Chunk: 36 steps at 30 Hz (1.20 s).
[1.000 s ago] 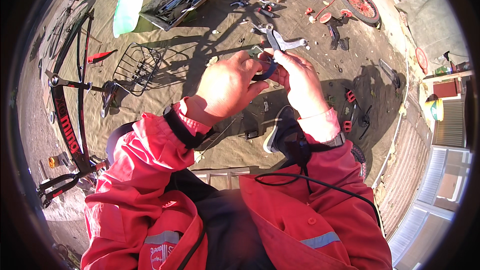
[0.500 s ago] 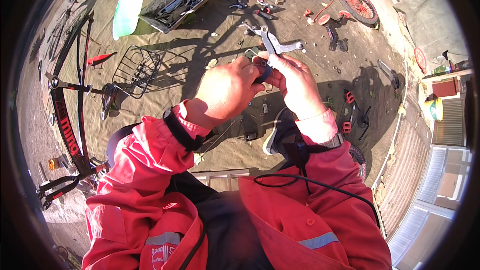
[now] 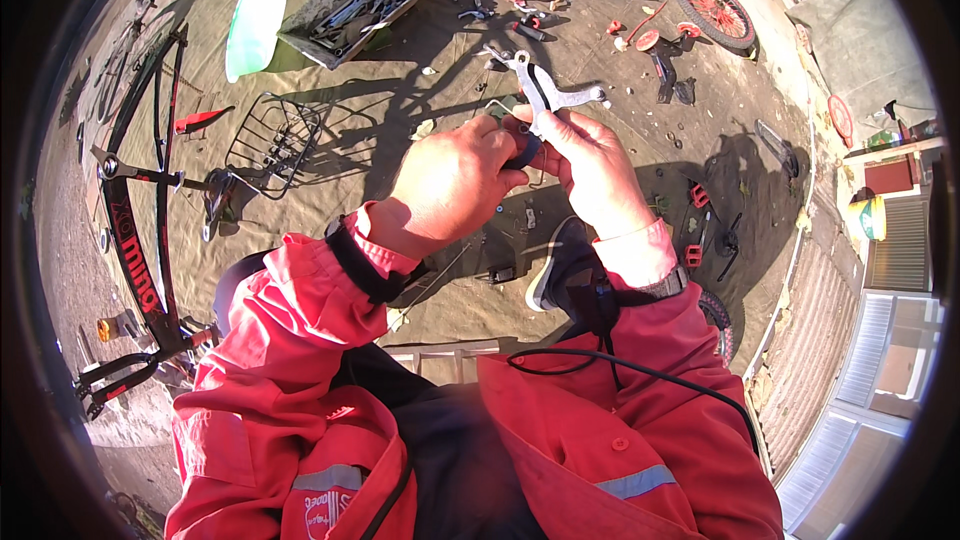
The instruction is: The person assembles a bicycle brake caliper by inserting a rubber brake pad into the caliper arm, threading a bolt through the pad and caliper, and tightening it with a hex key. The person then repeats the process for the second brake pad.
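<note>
One forked silver metal part (image 3: 546, 92) above the ground cloth (image 3: 345, 202), gripped in my right hand (image 3: 598, 168).
My left hand (image 3: 448, 175) has its fingers closed on a dark curved band (image 3: 528, 149) just beside it; farther out lie a black wire rack (image 3: 281, 145), a tray (image 3: 309, 48) of tools (image 3: 368, 12) and a red-spoked wheel (image 3: 716, 12).

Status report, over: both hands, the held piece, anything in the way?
Right grip pinching metal piece. Left grip close beside it, contact hidden. Far end exposed; grips obscure the near end.
</note>
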Motion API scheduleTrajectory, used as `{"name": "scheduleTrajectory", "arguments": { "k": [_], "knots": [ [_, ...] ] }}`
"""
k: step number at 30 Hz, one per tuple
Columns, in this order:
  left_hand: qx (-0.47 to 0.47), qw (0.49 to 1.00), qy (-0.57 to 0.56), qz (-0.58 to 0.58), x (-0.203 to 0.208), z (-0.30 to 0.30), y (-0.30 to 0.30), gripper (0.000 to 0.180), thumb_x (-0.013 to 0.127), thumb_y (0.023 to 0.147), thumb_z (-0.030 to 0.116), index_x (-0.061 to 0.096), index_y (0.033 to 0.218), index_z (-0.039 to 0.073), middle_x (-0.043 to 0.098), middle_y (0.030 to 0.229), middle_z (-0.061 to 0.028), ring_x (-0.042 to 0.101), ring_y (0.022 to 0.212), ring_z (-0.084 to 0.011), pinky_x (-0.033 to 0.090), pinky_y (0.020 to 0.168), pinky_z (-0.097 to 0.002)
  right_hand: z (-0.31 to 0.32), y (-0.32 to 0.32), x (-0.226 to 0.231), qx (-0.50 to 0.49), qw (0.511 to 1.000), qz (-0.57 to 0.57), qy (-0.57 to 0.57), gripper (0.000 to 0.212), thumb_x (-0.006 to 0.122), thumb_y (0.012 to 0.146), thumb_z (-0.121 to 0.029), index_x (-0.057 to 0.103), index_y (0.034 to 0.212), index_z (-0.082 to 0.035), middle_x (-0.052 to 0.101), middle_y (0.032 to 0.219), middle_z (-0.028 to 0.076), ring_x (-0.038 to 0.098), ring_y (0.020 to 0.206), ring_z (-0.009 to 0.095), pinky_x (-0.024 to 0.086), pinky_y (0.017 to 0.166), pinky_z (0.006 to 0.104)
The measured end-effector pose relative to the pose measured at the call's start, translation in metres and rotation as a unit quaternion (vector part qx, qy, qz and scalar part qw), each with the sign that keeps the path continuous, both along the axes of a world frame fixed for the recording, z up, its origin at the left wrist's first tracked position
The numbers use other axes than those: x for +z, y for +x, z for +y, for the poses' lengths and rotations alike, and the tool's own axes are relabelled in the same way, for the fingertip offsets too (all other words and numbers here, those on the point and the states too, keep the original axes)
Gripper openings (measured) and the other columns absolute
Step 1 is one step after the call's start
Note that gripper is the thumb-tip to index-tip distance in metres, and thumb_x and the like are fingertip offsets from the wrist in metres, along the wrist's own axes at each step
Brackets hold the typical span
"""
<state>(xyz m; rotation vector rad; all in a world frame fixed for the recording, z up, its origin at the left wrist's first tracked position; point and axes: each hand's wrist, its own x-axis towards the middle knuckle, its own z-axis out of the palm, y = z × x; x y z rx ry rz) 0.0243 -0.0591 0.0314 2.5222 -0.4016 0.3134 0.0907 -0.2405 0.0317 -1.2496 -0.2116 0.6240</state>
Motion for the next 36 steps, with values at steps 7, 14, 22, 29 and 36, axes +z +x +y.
{"name": "scheduleTrajectory", "arguments": {
  "k": [7, 14, 22, 29, 36],
  "knots": [
    [-0.005, 1.000, -0.001, 0.004, 0.0020, -0.0001, -0.0005, 0.025, 0.075, 0.080, 0.025, 0.066, 0.095, 0.007, 0.063, 0.090, -0.0099, 0.065, 0.079, -0.0322, 0.053, 0.067, -0.0424, -0.0031, 0.0009, 0.0032, 0.010, 1.000, 0.018, 0.016, 0.038, 0.052, 0.103, -0.030, 0.065, 0.120, 0.002, 0.068, 0.109, 0.008, 0.067, 0.100, 0.017, 0.053, 0.092, 0.0332],
    [-0.002, 1.000, -0.001, -0.011, 0.0015, -0.0007, -0.0012, 0.025, 0.076, 0.079, 0.024, 0.067, 0.095, 0.007, 0.063, 0.089, -0.0101, 0.065, 0.078, -0.0323, 0.053, 0.066, -0.0421, -0.0052, 0.0023, 0.0050, 0.019, 0.999, 0.017, 0.033, 0.037, 0.050, 0.104, -0.027, 0.063, 0.122, 0.002, 0.068, 0.113, 0.010, 0.067, 0.102, 0.019, 0.053, 0.093, 0.0351],
    [-0.018, 0.999, -0.029, -0.031, 0.0032, 0.0009, -0.0009, 0.024, 0.076, 0.078, 0.023, 0.066, 0.093, 0.007, 0.062, 0.088, -0.0103, 0.065, 0.076, -0.0325, 0.053, 0.065, -0.0415, -0.0065, 0.0028, 0.0014, 0.012, 0.999, -0.042, 0.006, 0.032, 0.050, 0.104, -0.021, 0.062, 0.119, 0.005, 0.067, 0.109, 0.010, 0.067, 0.097, 0.018, 0.055, 0.091, 0.0334],
    [-0.022, 0.998, -0.046, -0.029, 0.0023, 0.0013, 0.0005, 0.024, 0.077, 0.078, 0.021, 0.066, 0.091, 0.006, 0.062, 0.087, -0.0105, 0.064, 0.075, -0.0328, 0.052, 0.065, -0.0415, -0.0085, 0.0037, 0.0005, 0.022, 0.999, -0.047, -0.011, 0.036, 0.046, 0.106, -0.026, 0.062, 0.121, 0.002, 0.068, 0.108, 0.007, 0.067, 0.098, 0.017, 0.054, 0.091, 0.0351],
    [-0.035, 0.997, -0.055, -0.037, 0.0030, 0.0029, 0.0015, 0.024, 0.078, 0.077, 0.020, 0.065, 0.090, 0.006, 0.062, 0.086, -0.0104, 0.064, 0.076, -0.0333, 0.052, 0.065, -0.0411, -0.0089, 0.0036, -0.0027, 0.020, 0.999, -0.044, 0.002, 0.034, 0.048, 0.105, -0.024, 0.062, 0.121, 0.002, 0.068, 0.107, 0.008, 0.068, 0.097, 0.017, 0.055, 0.089, 0.0348]
  ]
}}
